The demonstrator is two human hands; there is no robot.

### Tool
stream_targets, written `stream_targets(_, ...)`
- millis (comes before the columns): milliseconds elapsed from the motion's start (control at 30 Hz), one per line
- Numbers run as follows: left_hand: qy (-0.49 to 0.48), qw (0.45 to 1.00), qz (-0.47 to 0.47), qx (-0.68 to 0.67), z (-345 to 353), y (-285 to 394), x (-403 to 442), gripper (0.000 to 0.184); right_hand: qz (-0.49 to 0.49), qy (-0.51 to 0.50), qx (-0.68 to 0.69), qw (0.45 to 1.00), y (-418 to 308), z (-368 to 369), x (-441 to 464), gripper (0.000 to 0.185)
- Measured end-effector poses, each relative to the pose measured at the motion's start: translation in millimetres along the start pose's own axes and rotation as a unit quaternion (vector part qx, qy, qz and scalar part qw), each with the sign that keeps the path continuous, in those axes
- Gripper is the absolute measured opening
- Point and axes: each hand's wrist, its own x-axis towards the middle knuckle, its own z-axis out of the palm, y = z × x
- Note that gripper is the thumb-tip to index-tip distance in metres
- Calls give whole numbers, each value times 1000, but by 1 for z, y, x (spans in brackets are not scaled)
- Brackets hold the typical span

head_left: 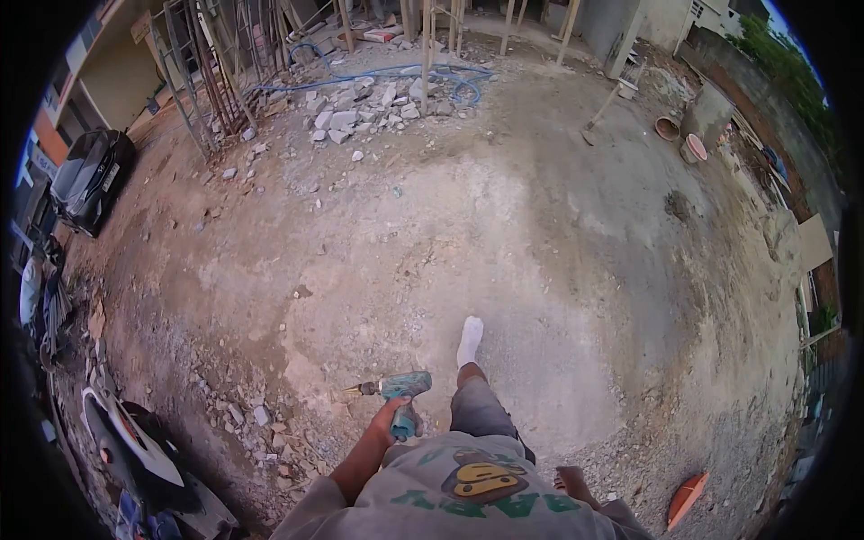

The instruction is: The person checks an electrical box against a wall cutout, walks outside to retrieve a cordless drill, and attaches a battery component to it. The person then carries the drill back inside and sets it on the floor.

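Observation:
My left hand [393, 418] is wrapped round the grip of a teal cordless drill [405, 385]. The drill is held low at my left side, its dark chuck [367, 389] and thin bit pointing left over the dirt. My right hand [569, 479] hangs at my right side, partly covered by my shirt; its fingers are too small and dark to read, and nothing shows clearly in it. One foot in a white sock [470, 340] is stretched forward on the ground.
Broken concrete chunks [346, 117] and a blue hose [387, 76] lie ahead, beside wooden props. A black car [90, 180] and a motorcycle [135, 450] stand left. On the right are round tubs [693, 148], a long-handled tool [603, 112] and an orange object [688, 499].

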Motion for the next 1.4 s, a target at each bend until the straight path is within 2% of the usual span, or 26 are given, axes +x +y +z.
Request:
stream_targets(33, -19, 1000, -3, 5, 13, 20, 23, 36, -30, 11, -59, 998, -30, 10, -2, 20)
stream_targets(67, -37, 999, -6, 11, 28, 40, 41, 34, -77, -23, -143, 986, -58, 15, -6, 21)
stream_targets(100, -8, 1000, -12, -1, 47, 66, 64, 34, -138, -55, -221, 964, -108, 25, -13, 22)
stream_targets(167, 51, 998, -30, -33, 97, 108, 99, 34, -90, -26, -204, 974, -235, 48, -51, 23)
stream_targets(200, 118, 991, -45, -42, 134, 137, 103, 35, -66, -11, -194, 979, -303, 61, -82, 24)
stream_targets(233, 75, 996, -50, -30, 139, 162, 120, 35, -91, -67, -126, 986, -336, 65, 10, 24)
stream_targets(300, -26, 998, -53, -19, 147, 204, 167, 35, -280, -14, -70, 957, -471, 72, -56, 25)
stream_targets(333, 11, 1000, -27, 7, 180, 234, 172, 35, -346, -39, 7, 938, -530, 74, -63, 19)
stream_targets(433, 96, 986, 22, 133, 240, 314, 200, 37, -424, -7, -16, 905, -696, 81, -116, 19)
stream_targets(500, 82, 984, 3, 157, 245, 356, 242, 38, -468, -11, -21, 884, -782, 87, -124, 20)
stream_targets(567, 50, 980, -43, 185, 250, 402, 283, 39, -541, 57, -90, 834, -852, 94, -85, 20)
stream_targets(600, 57, 984, -11, 171, 259, 419, 303, 39, -575, 92, -123, 803, -889, 98, -67, 20)
stream_targets(667, 75, 986, 40, 142, 279, 448, 339, 43, -567, 113, -164, 800, -935, 103, -49, 21)
stream_targets(700, 92, 992, 17, 82, 284, 469, 353, 40, -552, 123, -187, 803, -939, 103, -40, 21)
stream_targets(767, 122, 992, -32, -30, 304, 528, 389, 37, -378, -17, -43, 925, -931, 102, -12, 24)
stream_targets(800, 134, 986, -54, -87, 318, 554, 408, 37, -316, -19, -55, 947, -926, 98, -14, 25)
stream_targets(833, 101, 992, -28, -72, 330, 585, 433, 36, -229, 32, -92, 969, -924, 97, -29, 25)
stream_targets(867, 69, 996, 2, -60, 335, 614, 456, 36, -167, 16, -178, 970, -926, 94, -20, 28)
stream_targets(967, 48, 998, 27, -18, 346, 685, 520, 33, -52, -10, -212, 976, -934, 96, 11, 30)
stream_targets(1067, 106, 993, 18, 53, 381, 750, 574, 36, -38, -18, -123, 992, -992, 121, 34, 30)
stream_targets(1100, 124, 990, 11, 71, 398, 770, 589, 37, -76, -29, -126, 989, -1019, 129, 32, 31)
stream_targets(1167, 84, 991, 23, 107, 435, 804, 606, 41, -160, -48, -123, 978, -1092, 147, 10, 32)
stream_targets(1233, 30, 993, 36, 104, 455, 826, 630, 43, -197, -70, -79, 975, -1178, 158, -27, 32)
stream_targets(1267, 39, 994, 12, 104, 467, 836, 639, 43, -212, -81, -63, 972, -1208, 154, -36, 32)
stream_targets(1367, 86, 993, -23, 79, 508, 863, 687, 45, -366, -72, -274, 886, -1316, 137, 10, 36)
stream_targets(1400, 122, 990, -26, 63, 515, 868, 714, 45, -289, -91, -285, 909, -1357, 122, 14, 39)
